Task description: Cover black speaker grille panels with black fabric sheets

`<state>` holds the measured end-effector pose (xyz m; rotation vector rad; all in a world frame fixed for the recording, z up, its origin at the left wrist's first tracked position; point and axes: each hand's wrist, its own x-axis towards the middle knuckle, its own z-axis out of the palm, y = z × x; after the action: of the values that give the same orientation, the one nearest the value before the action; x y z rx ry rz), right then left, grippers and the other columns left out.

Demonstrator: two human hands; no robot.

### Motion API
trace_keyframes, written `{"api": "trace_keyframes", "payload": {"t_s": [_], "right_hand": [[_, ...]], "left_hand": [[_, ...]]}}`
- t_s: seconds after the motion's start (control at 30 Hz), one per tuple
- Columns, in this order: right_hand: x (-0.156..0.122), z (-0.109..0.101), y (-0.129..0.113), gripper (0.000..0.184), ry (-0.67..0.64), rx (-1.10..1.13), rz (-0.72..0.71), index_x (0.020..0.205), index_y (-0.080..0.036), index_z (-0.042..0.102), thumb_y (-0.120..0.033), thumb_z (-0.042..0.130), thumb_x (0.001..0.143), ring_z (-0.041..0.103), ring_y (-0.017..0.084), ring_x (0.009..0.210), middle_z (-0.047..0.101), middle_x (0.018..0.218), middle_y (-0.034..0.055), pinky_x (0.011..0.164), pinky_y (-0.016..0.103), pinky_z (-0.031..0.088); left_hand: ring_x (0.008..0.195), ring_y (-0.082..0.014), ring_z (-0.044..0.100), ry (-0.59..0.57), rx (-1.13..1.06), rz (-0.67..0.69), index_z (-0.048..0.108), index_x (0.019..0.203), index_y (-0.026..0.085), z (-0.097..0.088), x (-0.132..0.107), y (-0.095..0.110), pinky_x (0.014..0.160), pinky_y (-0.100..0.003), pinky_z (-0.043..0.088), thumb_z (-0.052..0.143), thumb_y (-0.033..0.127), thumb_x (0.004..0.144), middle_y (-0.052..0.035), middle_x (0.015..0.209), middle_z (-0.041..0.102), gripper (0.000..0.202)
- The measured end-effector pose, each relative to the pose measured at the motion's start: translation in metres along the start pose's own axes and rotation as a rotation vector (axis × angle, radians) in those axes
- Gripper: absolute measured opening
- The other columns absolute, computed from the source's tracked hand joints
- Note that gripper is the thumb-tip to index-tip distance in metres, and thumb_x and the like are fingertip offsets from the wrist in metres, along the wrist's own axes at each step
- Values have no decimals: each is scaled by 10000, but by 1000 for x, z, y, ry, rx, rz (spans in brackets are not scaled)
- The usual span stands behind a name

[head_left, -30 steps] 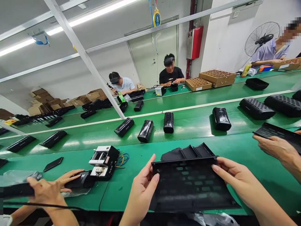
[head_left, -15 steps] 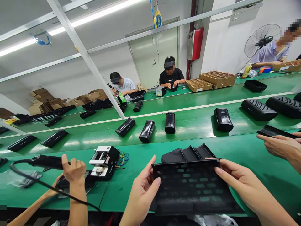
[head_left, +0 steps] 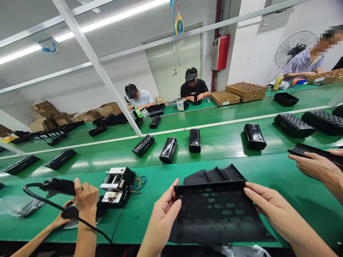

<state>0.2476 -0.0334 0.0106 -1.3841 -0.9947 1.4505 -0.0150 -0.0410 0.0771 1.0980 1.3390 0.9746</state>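
Observation:
Between my two hands is a black plastic panel with rows of slotted holes, tilted so its inner face shows. My left hand pinches its upper left corner between thumb and fingers. At the upper right corner, my right hand grips the edge in the same way. Just behind the panel, several similar black curved panels lie together on the green bench; their lower parts are hidden by the held one.
On the left, a co-worker's hands hold a black corded tool beside a white-and-black machine. Another person's hand holds a black panel at right. Black housings stand along the green conveyor.
My right fingers have shifted slightly at the panel's upper right corner, and the panel stays between my hands. The co-worker's corded tool at left has moved a little to the right.

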Motion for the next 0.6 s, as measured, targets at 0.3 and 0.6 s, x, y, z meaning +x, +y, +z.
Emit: {"api": "trace_keyframes", "payload": {"t_s": [0.3,0.6], "right_hand": [[51,-8,79,250,0,378,144,701,-158,565,-361,664,594,397,76,419,480,518,-38,372,202,312],[105,-82,175,166,669,508,222,638,-155,456,-246,564,725,426,55,426,443,533,-65,339,163,320]], "left_hand": [[547,-52,461,-19,-18,-231,359,1211,178,-9,45,-75,476,-176,359,542,354,665,-19,837,512,603],[727,-124,561,82,584,-371,407,1119,97,-32,86,-167,585,-224,424,352,265,750,-91,953,531,408]]}}
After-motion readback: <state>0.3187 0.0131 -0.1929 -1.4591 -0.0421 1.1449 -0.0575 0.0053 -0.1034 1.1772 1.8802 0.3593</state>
